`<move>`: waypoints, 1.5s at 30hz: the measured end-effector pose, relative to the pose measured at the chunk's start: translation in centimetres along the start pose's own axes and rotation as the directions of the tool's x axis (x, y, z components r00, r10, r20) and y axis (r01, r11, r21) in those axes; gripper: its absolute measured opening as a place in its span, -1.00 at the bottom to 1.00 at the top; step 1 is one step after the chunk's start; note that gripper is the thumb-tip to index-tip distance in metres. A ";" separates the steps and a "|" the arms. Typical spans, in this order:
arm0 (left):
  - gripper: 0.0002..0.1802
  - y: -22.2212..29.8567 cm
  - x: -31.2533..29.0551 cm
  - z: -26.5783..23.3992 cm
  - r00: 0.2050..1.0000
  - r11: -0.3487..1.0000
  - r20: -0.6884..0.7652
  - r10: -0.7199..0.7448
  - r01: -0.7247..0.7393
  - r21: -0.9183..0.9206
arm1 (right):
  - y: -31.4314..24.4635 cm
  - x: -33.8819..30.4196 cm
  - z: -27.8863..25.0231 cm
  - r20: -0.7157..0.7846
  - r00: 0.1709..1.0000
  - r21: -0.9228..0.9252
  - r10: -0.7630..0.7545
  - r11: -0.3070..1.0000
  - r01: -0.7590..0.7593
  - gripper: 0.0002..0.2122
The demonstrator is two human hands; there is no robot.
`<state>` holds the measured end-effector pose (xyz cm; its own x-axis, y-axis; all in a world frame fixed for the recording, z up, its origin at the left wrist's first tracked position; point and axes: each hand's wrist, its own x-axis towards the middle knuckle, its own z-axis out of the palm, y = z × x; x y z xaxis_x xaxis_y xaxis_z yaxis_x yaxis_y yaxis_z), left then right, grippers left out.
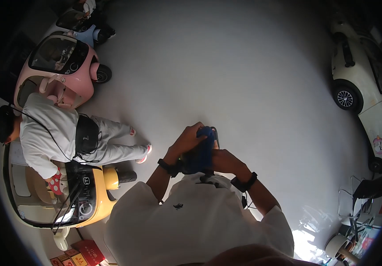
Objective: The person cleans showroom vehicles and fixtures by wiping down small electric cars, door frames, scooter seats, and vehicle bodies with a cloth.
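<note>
In front of my chest, both hands are close together around a crumpled dark-blue cloth (205,153). My left hand (187,141) is closed on the cloth from the left, its fingers bent over the upper part. Beyond the cloth shows the rounded end of a dark-rimmed object (216,136); most of it is covered, and its kind is unclear. From the right, my right hand (227,161) is closed against this object and the cloth's edge, with its fingertips hidden. Black bands circle both wrists.
On the left, a person (51,128) in white leans into a yellow small vehicle (104,201). Pink (84,82) and blue (84,36) small vehicles stand farther off. A cream car (370,117) and a black chair (370,188) are at the right. Grey floor (244,75) stretches ahead.
</note>
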<state>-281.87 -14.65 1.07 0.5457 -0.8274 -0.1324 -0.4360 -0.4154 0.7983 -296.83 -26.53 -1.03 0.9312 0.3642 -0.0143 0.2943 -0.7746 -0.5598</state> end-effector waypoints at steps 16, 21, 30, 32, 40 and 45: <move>-0.66 -1.8 28.3 -9.2 0.971 0.978 0.173 -0.165 0.138 0.156 | 30.4 7.7 -14.1 -0.081 0.545 0.956 0.835 -0.089 0.279 -0.47; -0.71 -6.5 33.4 -12.7 0.967 0.891 -0.126 -0.221 0.148 -0.430 | 39.1 13.7 -16.9 0.428 0.755 0.880 0.497 -0.038 -0.474 -0.41; -0.74 -8.9 39.2 -21.4 0.937 0.716 -0.226 -0.267 0.035 -0.697 | 55.0 36.2 -23.1 -0.165 0.982 0.304 0.091 0.952 -0.037 -0.81; -0.66 -7.1 40.7 -23.4 0.958 0.798 -0.178 -0.224 0.076 -0.598 | 54.3 39.8 -26.3 -0.279 0.947 0.256 0.160 0.963 -0.087 -0.82; -0.64 -12.8 46.1 -24.7 0.388 0.667 -0.678 -0.624 -0.188 -0.721 | 45.9 47.5 -32.4 0.276 0.945 0.355 -0.177 0.932 0.071 -0.40; -0.65 -12.9 51.4 -28.6 0.499 0.740 -0.691 -0.523 -0.136 -0.658 | 49.2 53.6 -31.9 0.260 0.931 0.415 -0.258 0.900 0.133 -0.59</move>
<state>-227.77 -41.06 0.78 0.9948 0.0659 -0.0773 0.0738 0.0540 0.9958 -225.57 -61.58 -2.88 0.7348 0.6730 -0.0841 0.2998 -0.4336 -0.8498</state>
